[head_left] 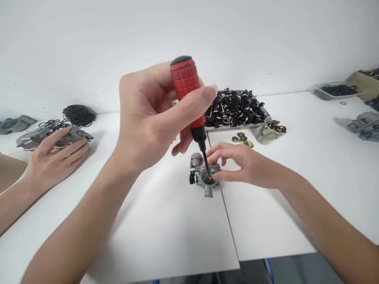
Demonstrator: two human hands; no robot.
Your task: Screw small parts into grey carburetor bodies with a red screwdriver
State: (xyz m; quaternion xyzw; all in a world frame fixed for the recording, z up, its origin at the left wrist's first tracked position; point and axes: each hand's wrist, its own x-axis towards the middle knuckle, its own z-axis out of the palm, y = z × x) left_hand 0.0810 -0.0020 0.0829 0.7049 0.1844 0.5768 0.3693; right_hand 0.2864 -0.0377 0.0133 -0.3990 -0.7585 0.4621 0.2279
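My left hand [154,114] is wrapped round the red handle of a screwdriver [186,79], which tilts with its tip down. The tip reaches into the round opening of a small grey metal carburetor-like part [209,192], where a brass-coloured disc [208,179] shows. My right hand [233,163] holds that metal part from its right side, thumb near the opening and fingers behind. A black fitting [193,177] sticks out on the part's left. The part rests on the white table [166,236], beside a seam.
Behind is a tray [237,127] heaped with black clips, a clear cup [265,136] of metal discs, and loose discs [242,138]. At left another person's hand [59,157] rests on metal parts [41,138] near black rings [79,114]. More parts [367,125] lie at right.
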